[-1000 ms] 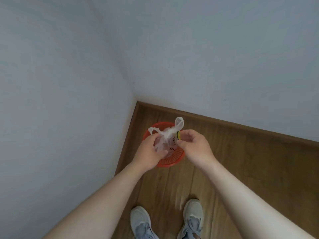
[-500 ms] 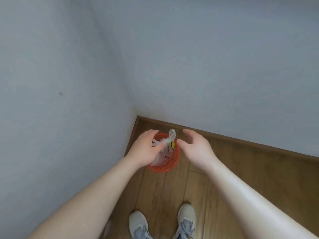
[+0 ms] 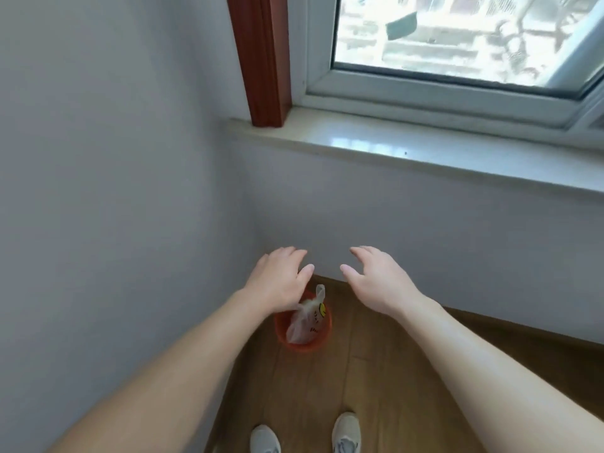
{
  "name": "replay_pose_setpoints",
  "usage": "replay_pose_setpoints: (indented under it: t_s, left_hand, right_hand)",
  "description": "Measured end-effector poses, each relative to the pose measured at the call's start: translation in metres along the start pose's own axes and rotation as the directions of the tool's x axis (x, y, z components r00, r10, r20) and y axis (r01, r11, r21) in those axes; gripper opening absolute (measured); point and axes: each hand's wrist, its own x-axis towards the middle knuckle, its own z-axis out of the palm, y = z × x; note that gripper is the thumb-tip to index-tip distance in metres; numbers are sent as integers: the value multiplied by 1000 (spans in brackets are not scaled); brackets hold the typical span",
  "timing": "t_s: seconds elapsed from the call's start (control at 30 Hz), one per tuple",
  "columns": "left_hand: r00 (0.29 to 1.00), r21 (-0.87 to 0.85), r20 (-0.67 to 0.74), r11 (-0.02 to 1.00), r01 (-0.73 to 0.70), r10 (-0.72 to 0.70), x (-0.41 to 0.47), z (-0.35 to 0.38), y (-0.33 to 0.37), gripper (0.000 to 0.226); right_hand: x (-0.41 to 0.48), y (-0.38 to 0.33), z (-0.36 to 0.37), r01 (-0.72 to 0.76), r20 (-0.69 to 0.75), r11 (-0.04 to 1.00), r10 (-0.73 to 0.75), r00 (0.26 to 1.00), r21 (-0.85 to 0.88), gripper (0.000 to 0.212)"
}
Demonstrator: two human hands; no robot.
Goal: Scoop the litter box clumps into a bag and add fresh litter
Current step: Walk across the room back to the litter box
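A tied clear plastic bag [image 3: 305,323] with a yellow smiley print sits inside a small red bin [image 3: 302,344] on the wood floor in the corner. My left hand [image 3: 281,279] hovers above the bin with its fingers spread and holds nothing. My right hand [image 3: 376,276] floats beside it to the right, fingers relaxed and empty. Both hands are apart from the bag. No litter box or scoop is in view.
Grey walls meet in the corner behind the bin. A stone window sill [image 3: 408,148] and a white window frame run across the upper right, with a red wooden trim [image 3: 261,60] beside it. My two shoes [image 3: 307,436] stand on the wood floor [image 3: 376,371].
Both hands let go of the bag, which now rests in the red bin, and rose with fingers spread. The view tilted up, bringing the window into sight.
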Motion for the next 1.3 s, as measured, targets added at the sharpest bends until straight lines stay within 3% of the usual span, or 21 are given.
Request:
replay_pose_setpoints:
  t_s: [0.4, 0.7, 1.0, 1.3]
  left_hand:
    - [996, 64, -87, 998, 8, -2, -91, -95, 71, 51]
    - [984, 116, -149, 990, -82, 99, -124, -109, 108, 49]
    - [912, 141, -28, 905, -401, 408, -159, -93, 141, 49]
    - [719, 213, 104, 691, -691, 687, -218, -49, 188, 45]
  right_hand:
    - [-94, -40, -94, 105, -83, 980, -120, 989, -170, 55]
    - [-156, -33, -117, 42, -191, 973, -86, 978, -226, 47]
    - [-253, -23, -93, -247, -366, 965, 200, 909, -88, 46]
    - [-389, -9, -49, -540, -447, 838, 516, 731, 84, 51]
